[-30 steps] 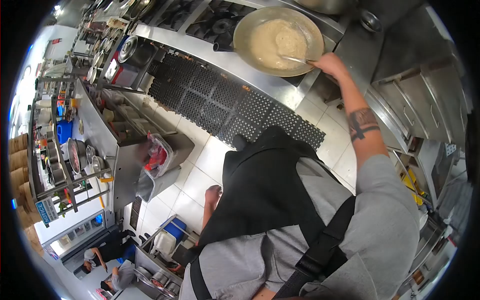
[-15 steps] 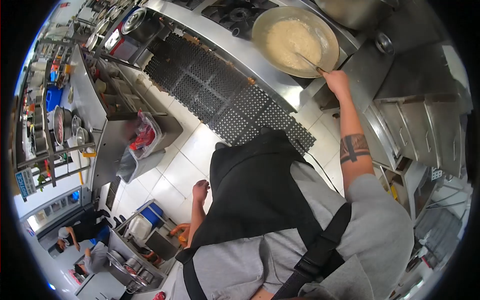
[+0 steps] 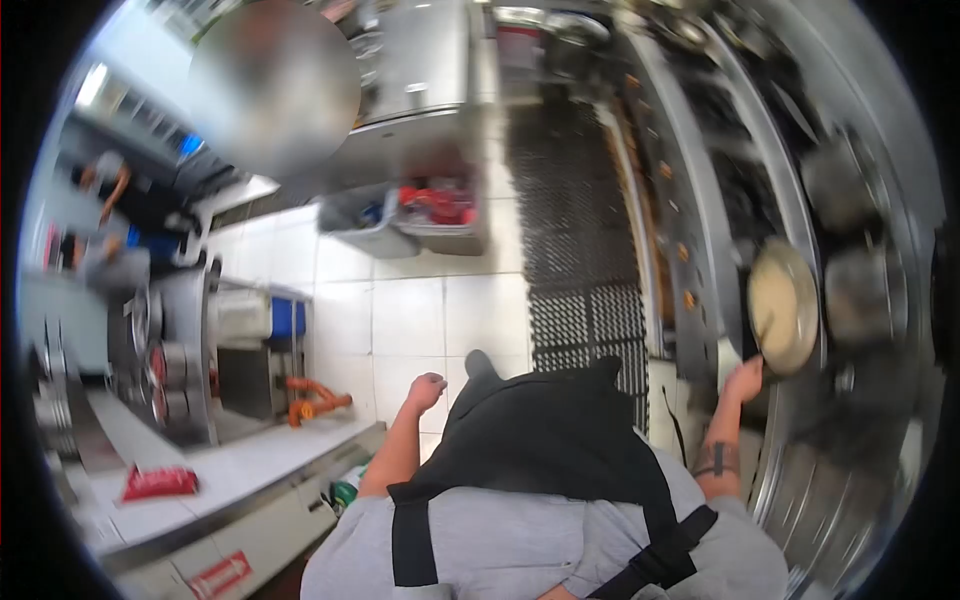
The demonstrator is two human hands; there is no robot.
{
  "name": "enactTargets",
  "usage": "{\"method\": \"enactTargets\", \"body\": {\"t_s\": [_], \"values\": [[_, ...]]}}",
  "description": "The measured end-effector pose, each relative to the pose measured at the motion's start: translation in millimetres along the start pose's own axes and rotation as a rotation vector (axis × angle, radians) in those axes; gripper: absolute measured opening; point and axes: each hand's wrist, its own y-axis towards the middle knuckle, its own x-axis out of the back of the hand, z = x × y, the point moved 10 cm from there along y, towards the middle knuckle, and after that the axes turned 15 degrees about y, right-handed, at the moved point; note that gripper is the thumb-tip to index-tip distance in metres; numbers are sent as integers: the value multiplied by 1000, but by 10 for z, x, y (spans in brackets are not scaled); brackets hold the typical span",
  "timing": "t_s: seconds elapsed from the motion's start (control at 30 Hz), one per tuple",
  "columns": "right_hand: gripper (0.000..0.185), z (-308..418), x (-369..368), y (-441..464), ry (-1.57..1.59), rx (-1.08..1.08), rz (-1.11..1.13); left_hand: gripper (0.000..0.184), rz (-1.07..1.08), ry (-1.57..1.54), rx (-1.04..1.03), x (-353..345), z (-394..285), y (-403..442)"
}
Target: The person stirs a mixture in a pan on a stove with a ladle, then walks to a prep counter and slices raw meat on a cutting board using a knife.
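- the pan sits on the stove, ahead of you on your right, with its mouth up and a pale mixture inside
- a good share of the mixture is in the pan, and the utensil is down in it; it looks like stirring under way, though one view cannot settle that
- none of the mixture shows in another dish, so by this view the portion in the pan is all there to be dealt with; how cooked or blended it is, you cannot tell
- the pan's mouth looks like an oval, its long axis running mostly away from you, perhaps stretched by the lens; its own handle cannot be made out, so which way that points is unclear
- the utensil slants away from you and slightly to your right, its far end hidden in the mixture
- your right hand is wrapped around the utensil's near end, just beside the pan's near rim
- two pots stand past the pan on its right
- your left hand hangs near your apron, with nothing seen in it; the fingers look bent, but whether they are clenched you cannot tell
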Motion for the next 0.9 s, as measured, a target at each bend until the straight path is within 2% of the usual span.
{"method": "enactTargets", "body": {"t_s": [0.03,0.07,0.1,0.17,0.23,0.3,0.37,0.4,0.5,0.53,0.57,0.63,0.67,0.7,0.77,0.87,0.9], "values": [[60,523,-80,-444,-319,210,-42,37,-35,-56,30,111,361,49],[60,408,-279,-715,-357,-37,170,35,-118,-33,29,288,753,109],[61,-226,-451,-746,-535,-27,319,33,-201,-3,23,471,1048,103],[62,-410,-1054,-1473,-889,181,709,33,-232,-64,211,815,1611,-97],[55,-1252,-1532,-2064,-746,-79,1001,33,-248,-163,281,1072,1986,-260],[43,-343,-1892,-3322,-680,-472,1115,33,-227,-161,356,1141,2381,-296],[37,26,-2515,-4038,-710,-456,1318,33,-229,-153,365,1236,2547,-249],[32,155,-2804,-4413,-740,-457,1502,33,-217,-126,365,1282,2618,-198],[33,692,-3823,-5118,-679,-407,1640,36,-202,-177,341,1374,2726,83],[32,935,-4211,-5311,-718,-211,1619,36,-232,-201,378,1459,2789,138],[32,1032,-4590,-5618,-720,-185,1672,37,-222,-204,358,1507,2759,214],[33,1216,-5387,-6050,-699,43,1716,38,-226,-228,374,1664,2757,193],[33,1303,-5851,-6432,-636,330,1786,38,-193,-186,386,1831,2695,135],[33,1605,-6126,-6863,-621,348,1821,39,-157,-140,395,1943,2760,146],[37,2341,-6492,-8086,-547,613,2061,41,-154,-182,462,2181,2927,-9],[33,3487,-6773,-9767,-145,728,2337,41,-217,-302,622,2545,3220,-242],[32,3831,-6858,-10273,-12,734,2416,37,-375,-400,700,2642,3429,-362]]}}
